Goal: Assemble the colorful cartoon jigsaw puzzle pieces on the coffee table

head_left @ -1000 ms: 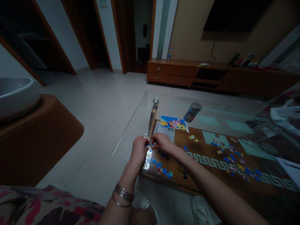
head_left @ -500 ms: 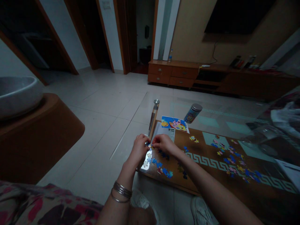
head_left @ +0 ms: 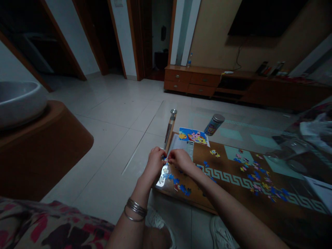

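- Glass-topped table: pieces lie on it in two groups, with the hands over its near left corner.
- Two hands: left hand and right hand are curled and nearly closed, pinching together at a small blue piece. The fingers hide which one holds it, I can't tell.
- Looks like jigsaw fitting; that piece seems to need pressing home.
- One picture card, one can.
- Bangles on the left wrist.
- Pieces: too many to count.

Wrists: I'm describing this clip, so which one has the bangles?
The wrist of the left hand wears stacked metal bangles; the wrist of the right hand is bare.
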The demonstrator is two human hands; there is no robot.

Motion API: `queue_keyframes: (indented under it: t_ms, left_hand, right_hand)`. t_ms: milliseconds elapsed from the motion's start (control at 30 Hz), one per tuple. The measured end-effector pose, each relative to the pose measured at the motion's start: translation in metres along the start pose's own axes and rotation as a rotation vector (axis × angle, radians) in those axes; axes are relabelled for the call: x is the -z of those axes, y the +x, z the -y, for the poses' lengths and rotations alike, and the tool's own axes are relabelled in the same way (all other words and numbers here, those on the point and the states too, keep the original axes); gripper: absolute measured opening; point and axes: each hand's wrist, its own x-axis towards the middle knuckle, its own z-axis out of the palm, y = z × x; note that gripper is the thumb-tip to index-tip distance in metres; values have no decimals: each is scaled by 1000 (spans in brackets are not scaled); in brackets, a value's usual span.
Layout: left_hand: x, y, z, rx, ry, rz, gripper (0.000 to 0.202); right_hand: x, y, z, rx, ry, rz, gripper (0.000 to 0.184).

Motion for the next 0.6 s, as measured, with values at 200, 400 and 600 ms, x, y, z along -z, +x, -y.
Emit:
queue_keyframes:
  t_ms: [200, 400, 600]
  left_hand:
    - [2, 0, -4, 19, 16, 10, 20]
    - [0, -3, -11, 80, 47, 5, 14]
    - [-7, 0, -23, 197, 89, -30, 13]
  right_hand:
    - [1, -1, 2, -11, -36, 10, 11]
    - [3, 0, 6, -36, -73, 23, 9]
    - [7, -3, 14, -71, -88, 13, 13]
